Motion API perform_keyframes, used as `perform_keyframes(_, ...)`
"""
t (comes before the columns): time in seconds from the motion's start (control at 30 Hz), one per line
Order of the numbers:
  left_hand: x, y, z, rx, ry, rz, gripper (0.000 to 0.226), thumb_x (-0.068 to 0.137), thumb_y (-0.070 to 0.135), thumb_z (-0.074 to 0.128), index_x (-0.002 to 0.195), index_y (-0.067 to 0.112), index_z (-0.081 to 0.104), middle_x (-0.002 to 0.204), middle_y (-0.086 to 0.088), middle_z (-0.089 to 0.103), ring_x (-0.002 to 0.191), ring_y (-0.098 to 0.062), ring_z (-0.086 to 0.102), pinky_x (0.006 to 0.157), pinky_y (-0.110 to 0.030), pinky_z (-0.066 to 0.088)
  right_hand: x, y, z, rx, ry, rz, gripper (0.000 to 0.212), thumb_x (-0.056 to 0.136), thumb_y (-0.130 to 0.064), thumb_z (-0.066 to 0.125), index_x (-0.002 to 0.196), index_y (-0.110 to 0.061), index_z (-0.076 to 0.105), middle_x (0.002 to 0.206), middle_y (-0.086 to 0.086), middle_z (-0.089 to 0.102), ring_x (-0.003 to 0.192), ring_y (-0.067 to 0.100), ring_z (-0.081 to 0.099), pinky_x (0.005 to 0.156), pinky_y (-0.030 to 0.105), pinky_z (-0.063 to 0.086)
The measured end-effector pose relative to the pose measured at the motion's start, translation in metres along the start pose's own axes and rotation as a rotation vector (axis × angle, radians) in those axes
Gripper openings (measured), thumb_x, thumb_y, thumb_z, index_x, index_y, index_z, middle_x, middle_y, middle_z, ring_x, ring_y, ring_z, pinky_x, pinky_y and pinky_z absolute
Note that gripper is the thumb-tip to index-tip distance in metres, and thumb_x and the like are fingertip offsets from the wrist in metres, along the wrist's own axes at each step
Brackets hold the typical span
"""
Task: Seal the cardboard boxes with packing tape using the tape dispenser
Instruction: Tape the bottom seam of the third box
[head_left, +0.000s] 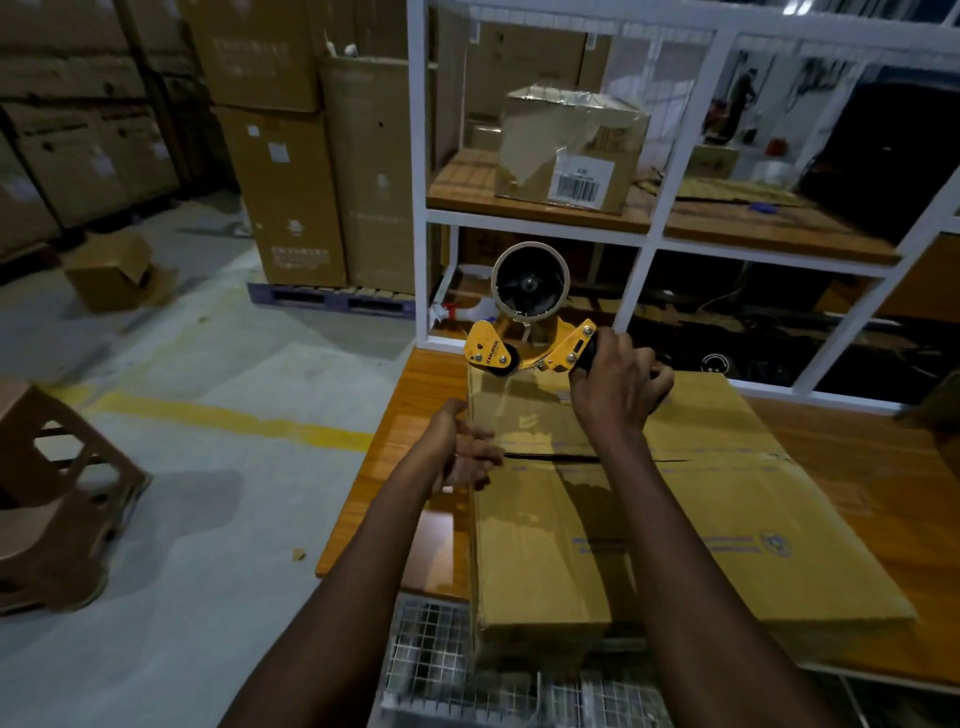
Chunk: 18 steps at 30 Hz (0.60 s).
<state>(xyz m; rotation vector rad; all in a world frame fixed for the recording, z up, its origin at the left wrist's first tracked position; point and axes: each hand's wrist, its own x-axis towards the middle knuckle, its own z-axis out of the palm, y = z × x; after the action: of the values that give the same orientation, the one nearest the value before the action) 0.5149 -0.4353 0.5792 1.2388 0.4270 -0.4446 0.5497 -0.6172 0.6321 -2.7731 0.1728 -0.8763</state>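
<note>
The cardboard box (701, 519) lies on the wooden desk (421, 384), broad and low, its corrugated top flaps meeting at a dark seam (550, 458) that runs across the lid. The board is plain brown with faint blue print.

The tape dispenser (535, 348) stands over the far left corner of the box. Its frame is yellow painted metal with visible rivets and a black roller. The tape roll (530, 283) sits upright on a dark hub and shows a tan card core. A glossy clear strip of tape (501, 410) runs from the roller toward the person along the left part of the lid.

The right hand (618, 387) grips the black handle, fingers (655, 375) wrapped tightly round it. The left hand (462, 452) rests at the box's left edge near the seam, fingers (483, 458) curled; whether they pinch the tape end cannot be told.

Behind the desk, a white metal shelf unit (418, 156) holds a smaller taped carton (571, 140) bearing a barcode label (582, 183). Tall stacked cartons (291, 182) stand on a pallet (332, 299).
</note>
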Motion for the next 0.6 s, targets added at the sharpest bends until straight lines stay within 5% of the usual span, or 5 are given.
perform_keyframes(0.1, 0.003, -0.003, 0.002, -0.045, -0.214, -0.093, 0.078, 0.099, 0.061, 0.023, 0.118, -0.006, 0.058, 0.094, -0.025, 0.071, 0.060, -0.027, 0.071, 0.047, -0.027, 0.056, 0.001, -0.001, -0.001, 0.024, 0.001, 0.012, 0.031, 0.086, -0.024, 0.064, 0.114, -0.019, 0.053, 0.111, 0.004, 0.058, 0.104, 0.029, 0.049, 0.089, 0.044, 0.028)
perform_keyframes(0.2, 0.005, -0.005, 0.006, -0.284, -0.265, -0.086, 0.073, 0.099, 0.060, 0.031, 0.111, -0.005, 0.061, 0.087, -0.017, 0.074, 0.051, -0.018, 0.067, 0.043, -0.021, 0.054, 0.003, 0.000, -0.002, 0.044, -0.002, 0.022, 0.030, 0.087, -0.024, 0.063, 0.115, -0.019, 0.053, 0.112, 0.004, 0.057, 0.106, 0.029, 0.048, 0.091, 0.045, 0.027)
perform_keyframes(0.4, 0.002, 0.008, 0.014, -0.493, -0.143, -0.005, 0.031, 0.093, 0.034, 0.063, 0.097, 0.003, 0.063, 0.062, -0.003, 0.068, 0.043, -0.012, 0.062, 0.039, -0.020, 0.051, 0.002, 0.000, 0.001, 0.060, -0.014, 0.036, 0.030, 0.086, -0.022, 0.062, 0.114, -0.018, 0.053, 0.112, 0.004, 0.057, 0.105, 0.029, 0.049, 0.090, 0.045, 0.028)
perform_keyframes(0.6, -0.006, 0.006, 0.015, -0.320, 0.011, 0.042, 0.014, 0.097, 0.022, 0.060, 0.086, 0.014, 0.059, 0.055, 0.001, 0.057, 0.042, -0.009, 0.058, 0.037, -0.017, 0.048, -0.003, 0.002, 0.002, 0.066, -0.021, 0.022, 0.028, 0.086, -0.021, 0.062, 0.113, -0.018, 0.053, 0.111, 0.004, 0.057, 0.104, 0.029, 0.048, 0.088, 0.044, 0.027)
